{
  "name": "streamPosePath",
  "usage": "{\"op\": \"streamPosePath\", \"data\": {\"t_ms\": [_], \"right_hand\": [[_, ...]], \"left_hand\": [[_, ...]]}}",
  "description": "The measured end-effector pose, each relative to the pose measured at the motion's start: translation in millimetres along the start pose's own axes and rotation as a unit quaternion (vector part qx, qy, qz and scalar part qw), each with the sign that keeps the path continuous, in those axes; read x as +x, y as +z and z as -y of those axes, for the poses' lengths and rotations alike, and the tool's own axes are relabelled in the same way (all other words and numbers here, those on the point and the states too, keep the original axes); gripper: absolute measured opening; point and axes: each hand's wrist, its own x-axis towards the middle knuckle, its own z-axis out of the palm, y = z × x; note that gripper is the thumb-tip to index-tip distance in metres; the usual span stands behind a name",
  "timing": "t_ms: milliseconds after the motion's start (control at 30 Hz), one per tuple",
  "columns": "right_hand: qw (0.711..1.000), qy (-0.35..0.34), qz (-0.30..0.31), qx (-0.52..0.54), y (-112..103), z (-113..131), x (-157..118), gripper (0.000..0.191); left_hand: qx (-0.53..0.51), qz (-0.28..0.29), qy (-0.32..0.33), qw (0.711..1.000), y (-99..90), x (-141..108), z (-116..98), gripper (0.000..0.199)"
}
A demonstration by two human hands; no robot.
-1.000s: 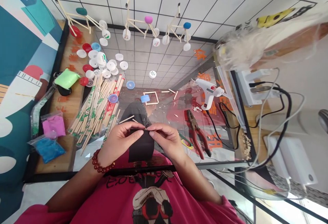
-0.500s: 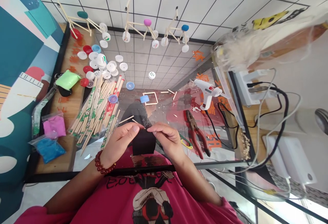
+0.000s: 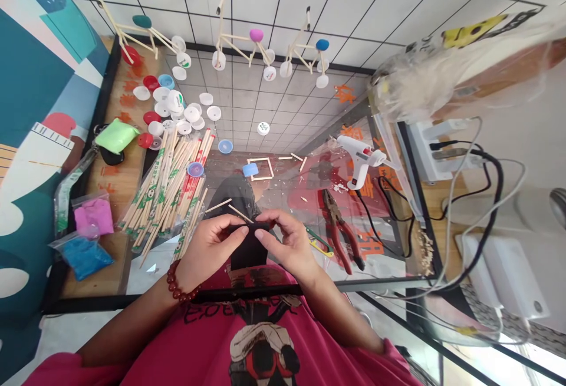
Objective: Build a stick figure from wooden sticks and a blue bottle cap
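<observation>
My left hand [image 3: 213, 248] pinches the upper edge of a thin black sheet [image 3: 248, 251] between thumb and fingers. Close beside it, my right hand [image 3: 289, 246] pinches the same edge, the two thumbs nearly meeting. The sheet hangs down toward my shirt; whether it is paper or cloth I cannot tell. Just beyond my fingers lie two short wooden sticks [image 3: 240, 214]. Farther off, a small square stick frame [image 3: 272, 168] rests on the glass table with a blue piece [image 3: 250, 169] at its left side.
Bundled chopsticks [image 3: 165, 191] and bottle caps [image 3: 177, 102] lie on the left, near bags of coloured clay [image 3: 92, 216]. Red-handled pliers [image 3: 340, 236] and a white glue gun [image 3: 360, 156] are on the right, with cords. Stick models [image 3: 241, 47] stand along the back edge.
Both thumbs have come down onto the near face of the black sheet, and its upper edge now spans between my hands. My fingertips were pinched at its top before.
</observation>
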Motion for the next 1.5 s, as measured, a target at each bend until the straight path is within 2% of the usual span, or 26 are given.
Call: {"op": "streamPosePath", "data": {"t_ms": [67,233,467,667,733,900,1033,1133,1267,1300,1367,1500], "right_hand": [[1.0,0.009,-0.012,0.0,2,-1,0,0.013],[1.0,0.018,0.001,-0.021,2,-3,2,0.022],[0.999,0.051,0.015,-0.004,2,-7,1,0.031],[0.998,0.056,0.007,-0.001,1,-9,-1,0.035],[0.999,0.041,0.0,-0.015,1,-8,-1,0.036],[0.997,-0.039,0.006,-0.07,5,0,-3,0.028],[0.994,-0.066,0.023,-0.08,5,1,-5,0.026],[0.999,-0.018,-0.012,-0.038,0,-5,-5,0.027],[0.995,0.038,-0.08,0.04,-6,-14,-4,0.028],[0.995,0.043,-0.082,0.048,-5,-14,-4,0.029],[0.996,0.044,-0.071,0.042,-3,-13,-4,0.029],[0.999,0.016,-0.044,-0.01,1,-8,-5,0.029]], "left_hand": [[0.007,0.01,0.004,1.0,-0.5,0,0,0.016],[0.029,0.03,0.012,0.999,-4.7,-2,1,0.024],[0.092,0.005,0.04,0.995,-5.2,0,7,0.04],[0.075,0.002,0.009,0.997,-3.5,-2,9,0.051],[0.064,-0.003,0.022,0.998,-2.9,-1,8,0.048],[0.02,0.004,0.056,0.998,2.7,3,6,0.018],[0.051,-0.002,0.061,0.997,2.2,4,9,0.016],[0.063,-0.037,0.07,0.995,-7.3,7,12,0.018],[-0.016,-0.132,0.083,0.988,-20.4,11,13,0.022],[-0.039,-0.132,0.088,0.986,-21.0,12,13,0.025],[-0.062,-0.097,0.083,0.99,-18.1,11,12,0.025],[-0.015,-0.014,0.053,0.998,-5.6,7,8,0.018]]}}
